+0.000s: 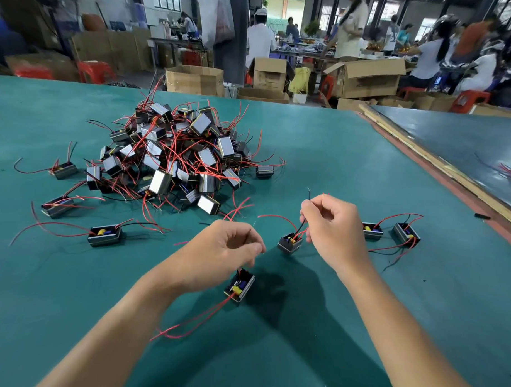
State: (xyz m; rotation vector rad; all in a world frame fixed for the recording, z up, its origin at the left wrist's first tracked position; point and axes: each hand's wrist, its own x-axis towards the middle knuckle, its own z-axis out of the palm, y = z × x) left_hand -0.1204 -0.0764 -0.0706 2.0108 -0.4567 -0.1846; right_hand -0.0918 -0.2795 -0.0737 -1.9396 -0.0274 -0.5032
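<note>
- The right grip (331,227) pinches a thin black wire (305,218) between thumb and finger. A small wired box (289,243) hangs tilted from it, at or just above the green bench (351,156).
- The left grip (226,250), fingers curled, pinches a wire of a second box (239,285) just below it. That box's red wires (192,321) trail toward the person.
- Just beyond the right grip, two boxes (371,231) lie side by side, apparently already dealt with.
- Farther left, a big tangled heap (174,155) and a few stray boxes (105,236) wait, so the job looks barely begun.
- Behind the bench, other workers stand among cardboard cartons (194,79).
</note>
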